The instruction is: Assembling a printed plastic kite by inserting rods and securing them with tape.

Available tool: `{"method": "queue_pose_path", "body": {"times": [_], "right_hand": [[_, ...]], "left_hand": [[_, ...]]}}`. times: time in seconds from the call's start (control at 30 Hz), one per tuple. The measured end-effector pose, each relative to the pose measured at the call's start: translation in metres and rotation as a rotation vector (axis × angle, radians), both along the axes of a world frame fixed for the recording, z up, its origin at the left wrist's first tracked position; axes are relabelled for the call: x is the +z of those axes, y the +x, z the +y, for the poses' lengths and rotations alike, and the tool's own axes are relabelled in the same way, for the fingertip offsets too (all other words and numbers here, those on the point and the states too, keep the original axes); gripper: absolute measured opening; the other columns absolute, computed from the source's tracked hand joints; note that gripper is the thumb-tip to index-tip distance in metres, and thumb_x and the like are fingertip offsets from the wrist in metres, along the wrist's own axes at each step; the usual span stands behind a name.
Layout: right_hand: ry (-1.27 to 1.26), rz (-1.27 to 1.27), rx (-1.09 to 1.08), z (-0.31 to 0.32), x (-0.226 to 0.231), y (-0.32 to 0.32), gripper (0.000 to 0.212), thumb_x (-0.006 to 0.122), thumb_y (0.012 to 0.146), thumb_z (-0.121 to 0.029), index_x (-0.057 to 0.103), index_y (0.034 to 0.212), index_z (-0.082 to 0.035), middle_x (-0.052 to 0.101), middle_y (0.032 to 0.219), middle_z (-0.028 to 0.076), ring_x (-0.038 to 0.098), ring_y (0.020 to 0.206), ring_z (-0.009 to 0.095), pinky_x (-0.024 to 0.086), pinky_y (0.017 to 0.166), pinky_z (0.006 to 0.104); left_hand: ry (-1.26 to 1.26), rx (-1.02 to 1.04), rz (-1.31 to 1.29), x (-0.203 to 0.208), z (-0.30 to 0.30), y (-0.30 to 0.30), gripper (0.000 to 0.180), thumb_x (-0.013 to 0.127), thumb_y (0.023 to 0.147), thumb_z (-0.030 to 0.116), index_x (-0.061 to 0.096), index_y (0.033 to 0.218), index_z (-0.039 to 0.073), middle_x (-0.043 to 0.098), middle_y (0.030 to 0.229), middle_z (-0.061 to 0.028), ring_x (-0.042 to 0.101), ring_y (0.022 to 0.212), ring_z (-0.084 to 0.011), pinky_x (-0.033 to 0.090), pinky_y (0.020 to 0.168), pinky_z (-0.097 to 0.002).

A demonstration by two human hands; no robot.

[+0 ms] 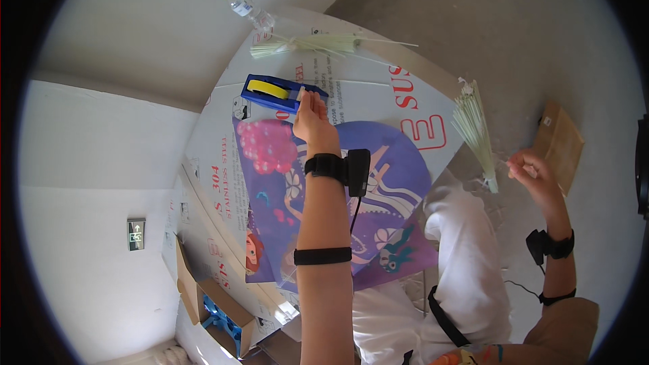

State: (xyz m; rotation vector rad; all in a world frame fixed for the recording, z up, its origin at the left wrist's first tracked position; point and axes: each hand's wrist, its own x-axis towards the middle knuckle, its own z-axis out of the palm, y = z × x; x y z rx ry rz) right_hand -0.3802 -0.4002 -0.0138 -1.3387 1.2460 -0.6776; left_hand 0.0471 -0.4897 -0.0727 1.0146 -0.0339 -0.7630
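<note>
My left hand (314,120) reaches over the table to a blue tape dispenser (276,99) with a yellow core. Its fingers are closed together at the dispenser's cutting end; the tape itself is too fine to make out. Just below that hand lies a purple and blue printed sheet (318,226) with pink dots, white flowers and cartoon figures, partly covered by my left forearm. Off to the right, beyond the table, my right hand (534,170) is raised with its fingers curled into a pinch. Anything between those fingertips cannot be made out.
A bundle of thin pale sticks (311,43) and a clear bottle (249,9) are at the table's far side. Another stick bundle (473,125) is at the right edge, near a brown cardboard piece (560,145). An open carton (230,318) with blue contents stands lower left.
</note>
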Motion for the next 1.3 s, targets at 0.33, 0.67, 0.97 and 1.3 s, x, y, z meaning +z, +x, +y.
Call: {"method": "queue_pose_path", "body": {"times": [0.33,0.67,0.97,1.3], "right_hand": [[-0.214,0.108,0.025,0.021,0.041,0.005,0.012,0.056,0.093,-0.01,0.058,0.087,0.0,0.057,0.092,0.003,0.053,0.087,0.012,0.041,0.083,0.0265],[-0.407,-0.013,0.676,0.029,0.102,0.124,0.003,0.06,0.086,-0.002,0.06,0.085,0.001,0.059,0.083,0.006,0.055,0.079,0.018,0.044,0.073,0.0297],[-0.212,0.227,0.961,0.01,0.059,0.207,0.015,0.063,0.086,-0.005,0.064,0.1,0.0,0.063,0.079,0.005,0.055,0.07,0.013,0.044,0.067,0.0267],[-0.103,0.137,0.835,-0.011,0.015,0.217,0.011,0.061,0.089,-0.008,0.051,0.086,-0.006,0.052,0.081,-0.003,0.051,0.079,0.007,0.041,0.076,0.0239]], "left_hand": [[0.036,-0.047,-0.119,0.038,0.063,-0.002,0.01,0.069,0.082,0.006,0.066,0.09,0.002,0.065,0.08,-0.0035,0.058,0.07,-0.0133,0.047,0.067,-0.0267],[-0.433,0.065,-0.169,0.161,0.419,0.062,0.018,0.051,0.099,0.021,0.061,0.098,0.006,0.062,0.094,-0.006,0.058,0.091,-0.0136,0.046,0.091,-0.0316],[-0.242,0.359,0.043,0.087,0.518,0.01,0.018,0.054,0.097,0.019,0.063,0.105,0.006,0.064,0.093,-0.0048,0.059,0.09,-0.0143,0.045,0.086,-0.0317],[0.174,0.369,-0.118,0.026,0.487,0.036,0.006,0.057,0.096,0.015,0.058,0.095,0.01,0.063,0.094,-0.0021,0.058,0.089,-0.0132,0.045,0.08,-0.0283]]}}
